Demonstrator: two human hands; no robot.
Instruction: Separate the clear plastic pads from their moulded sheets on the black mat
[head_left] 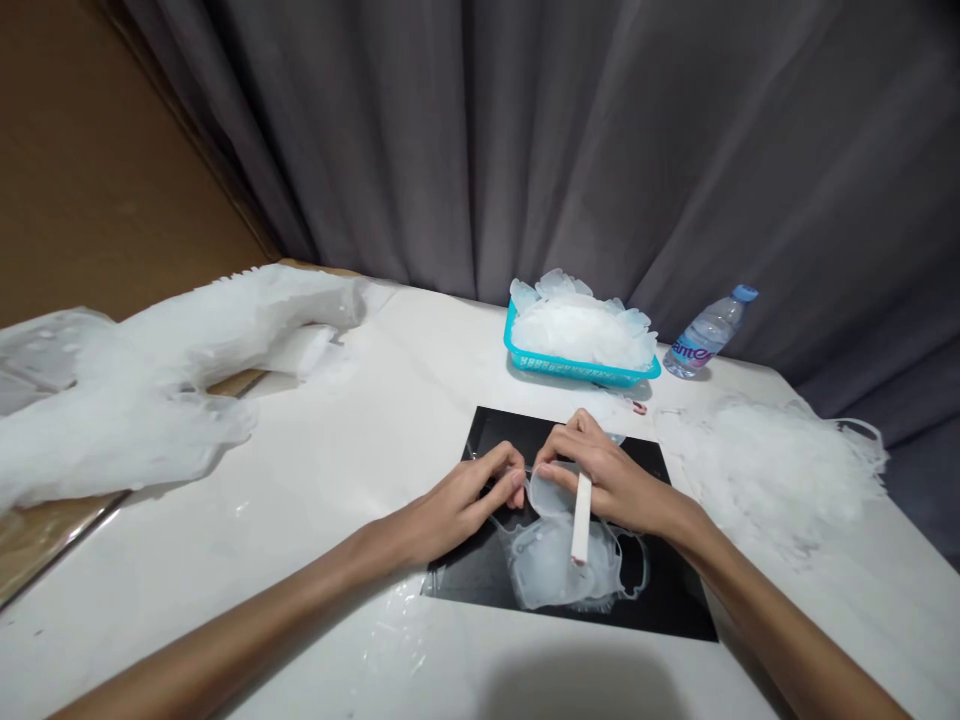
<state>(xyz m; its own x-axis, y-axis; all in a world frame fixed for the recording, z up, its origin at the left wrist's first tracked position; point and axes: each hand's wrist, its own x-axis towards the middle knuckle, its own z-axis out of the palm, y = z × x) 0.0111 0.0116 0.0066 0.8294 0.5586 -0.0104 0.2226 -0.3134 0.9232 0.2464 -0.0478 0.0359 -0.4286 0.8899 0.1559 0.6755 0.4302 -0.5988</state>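
Observation:
My left hand (465, 505) is closed, thumb and fingers pinched at the edge of a thin, translucent, rounded sheet piece (553, 495). Facing it, my right hand (607, 475) grips the same piece with its fingertips. A flat white stick (581, 525) is tucked in the right hand and points down toward me; its far end is hidden by the fingers. Below the hands, more translucent pieces (540, 570) with thin looped edging lie on a black mat (667, 605).
Behind the mat stands a turquoise basket (585, 374) heaped with translucent pieces. A water bottle (705, 335) is right of it. Thin clear scraps (780, 470) pile up at the right. White plastic bags (172, 370) lie at the left, beside a cardboard panel (97, 150). A grey curtain (525, 130) hangs behind.

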